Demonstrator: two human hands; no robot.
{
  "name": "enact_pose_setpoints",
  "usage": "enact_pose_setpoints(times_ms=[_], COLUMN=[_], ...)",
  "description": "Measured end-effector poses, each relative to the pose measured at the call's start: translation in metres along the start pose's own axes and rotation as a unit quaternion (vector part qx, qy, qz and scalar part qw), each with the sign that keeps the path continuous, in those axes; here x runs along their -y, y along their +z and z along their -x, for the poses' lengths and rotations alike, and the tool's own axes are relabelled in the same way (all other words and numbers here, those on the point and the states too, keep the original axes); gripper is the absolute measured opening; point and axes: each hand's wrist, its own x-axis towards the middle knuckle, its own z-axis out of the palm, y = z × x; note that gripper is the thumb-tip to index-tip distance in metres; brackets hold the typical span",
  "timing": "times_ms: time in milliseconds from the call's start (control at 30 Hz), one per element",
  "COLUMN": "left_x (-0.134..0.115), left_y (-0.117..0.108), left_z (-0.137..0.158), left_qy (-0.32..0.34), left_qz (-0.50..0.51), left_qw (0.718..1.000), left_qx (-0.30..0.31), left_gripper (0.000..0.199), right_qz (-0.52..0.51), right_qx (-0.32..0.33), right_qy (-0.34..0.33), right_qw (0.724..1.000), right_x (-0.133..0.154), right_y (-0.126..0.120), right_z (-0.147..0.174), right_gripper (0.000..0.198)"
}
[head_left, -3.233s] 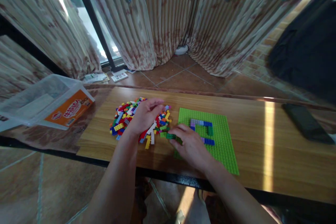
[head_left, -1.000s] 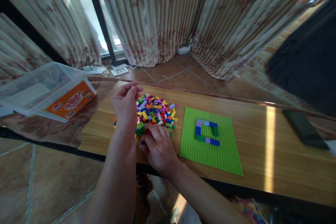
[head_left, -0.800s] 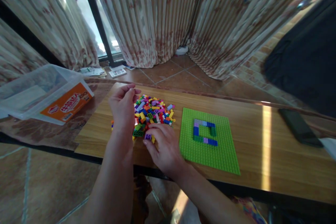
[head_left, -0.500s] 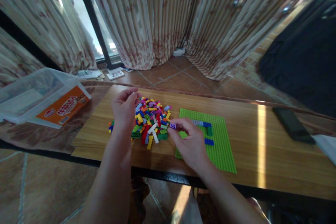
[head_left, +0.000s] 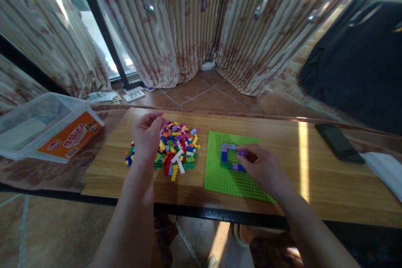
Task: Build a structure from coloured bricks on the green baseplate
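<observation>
My right hand pinches a small purple toy brick between thumb and fingertips. It is over the green baseplate, at the right part of a rectangular outline of blue, lilac and green bricks. Whether the purple brick touches that outline I cannot tell. My left hand is at the left part of a pile of mixed coloured bricks, its thumb and fingers drawn together. What they hold, if anything, is hidden.
A clear plastic tub with an orange label stands at the left of the wooden table top. Towards the right lie a dark phone and a white sheet. Behind the table hang striped curtains.
My right hand has moved right with the purple brick, from beside the pile to the brick outline on the baseplate. My left hand stays by the pile. The view has shifted slightly.
</observation>
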Motion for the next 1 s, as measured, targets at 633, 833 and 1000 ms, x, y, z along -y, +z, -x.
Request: enact_pose_setpoints(times_ms=[633, 833, 1000], left_x=[0.010, 0.016, 0.018], left_y=[0.000, 0.001, 0.003], left_z=[-0.002, -0.004, -0.004], left_qy=[0.025, 0.025, 0.022], left_qz=[-0.117, -0.136, -0.140], left_qw=[0.991, 0.988, 0.987], left_qx=[0.059, 0.070, 0.071], left_gripper=[0.011, 0.018, 0.019], right_qz=[0.191, 0.140, 0.114], right_qx=[0.125, 0.143, 0.138], right_qy=[0.102, 0.134, 0.135], right_qw=[0.968, 0.971, 0.975], right_x=[-0.033, -0.030, -0.032], right_y=[-0.030, -0.029, -0.030], right_z=[-0.006, -0.007, -0.006], right_gripper=[0.012, 0.016, 0.024])
